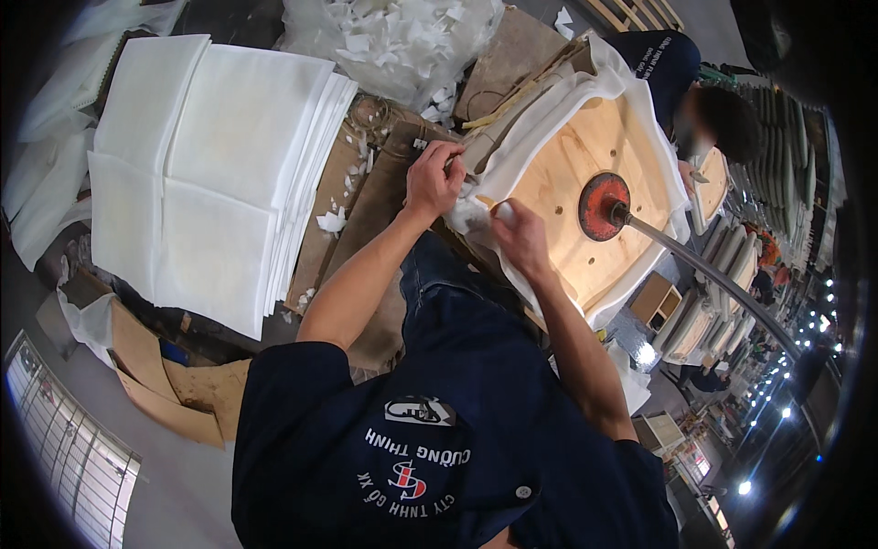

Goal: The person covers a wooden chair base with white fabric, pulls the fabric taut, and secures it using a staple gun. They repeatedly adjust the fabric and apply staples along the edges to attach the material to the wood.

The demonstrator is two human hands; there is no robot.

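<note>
A pale wooden panel (pixel 594 151), shaped like a seat base with several drilled holes, lies over white padding (pixel 526 151) that curls up around its edges. A red round disc (pixel 604 207) on a metal rod rests against the panel's middle. At the panel's near left corner, my left hand (pixel 434 180) has its fingers curled beside the padding's edge; what they grip is hidden. My right hand (pixel 523 240) is closed at the same corner, a small white piece (pixel 504 212) showing at its thumb and fingers. I cannot tell whether that piece is padding or a tool.
Stacked white foam sheets (pixel 233 119) stand to the left. Behind them is a clear bag of white scraps (pixel 393 41). A co-worker (pixel 663 69) bends over another panel (pixel 709 188) at far right. Open cardboard (pixel 174 375) lies at lower left.
</note>
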